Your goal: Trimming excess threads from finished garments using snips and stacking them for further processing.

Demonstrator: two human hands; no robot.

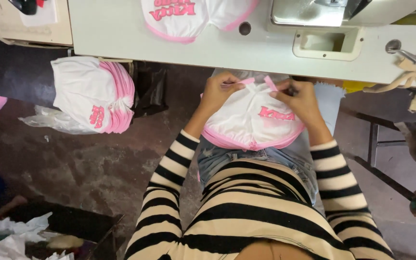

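While the person sits at the pale table (121,33), both hands work at a small white garment with pink trim (251,120) that lies on the lap, just below the table's near edge. Its pink-bound hem curves across the denim shorts (222,159), and pink lettering shows on its front. The left hand (220,91) has its fingers (234,84) closed on the garment's upper pink edge, pinching a strip of the binding. The right hand (299,96) grips the same upper edge a little farther along, its fingers pressed together on the fabric beside a short pink tab (269,83) that sticks up between the two hands. Both forearms wear black-and-cream striped sleeves (169,168).

On the table lies a second white garment (193,17) with pink trim and pink lettering, well apart from the hands. Beside it stands part of a sewing machine (314,12), with a recessed tray (326,43) set into the table top. To the person's left, a stack of like garments (95,94) sits on a low stand over the dark floor (73,163), with clear plastic wrap (49,120) under it. A dark box of cloth scraps (34,236) stands on the floor at the lower left.
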